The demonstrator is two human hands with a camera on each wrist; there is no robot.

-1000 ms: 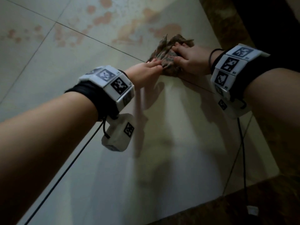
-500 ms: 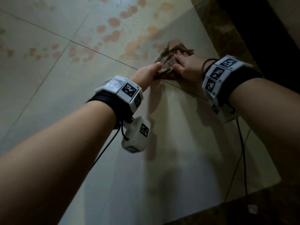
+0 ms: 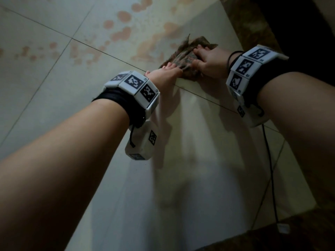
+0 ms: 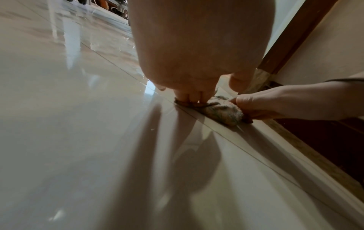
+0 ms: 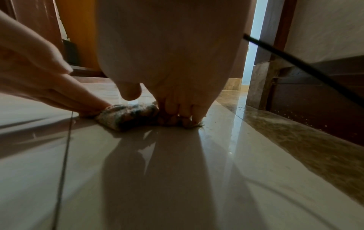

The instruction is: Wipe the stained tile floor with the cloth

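A crumpled, mottled brown cloth [image 3: 187, 57] lies on the pale tile floor [image 3: 208, 160], just past a grout line. Reddish-brown stains [image 3: 123, 33] spread over the tiles to its far left. My left hand [image 3: 167, 70] presses straight fingers [image 4: 189, 99] on the cloth's [image 4: 222, 112] near-left edge. My right hand [image 3: 208, 60] presses its fingers [image 5: 181, 112] down on the right end of the cloth [image 5: 128, 116], and its thumb [image 5: 130, 92] stands lifted off it. The cloth bunches up between the two hands.
A dark marbled border strip [image 3: 248, 24] and a dark wooden frame [image 4: 291, 35] run close along the right of the cloth. A black cable [image 3: 270, 169] trails from my right wrist to a small white plug [image 3: 283, 228] on the floor. Glossy tile stretches near and left.
Both hands have stayed on the cloth. The cloth has slid a little away from me, over the stain edge beyond the grout line. The head view has shifted.
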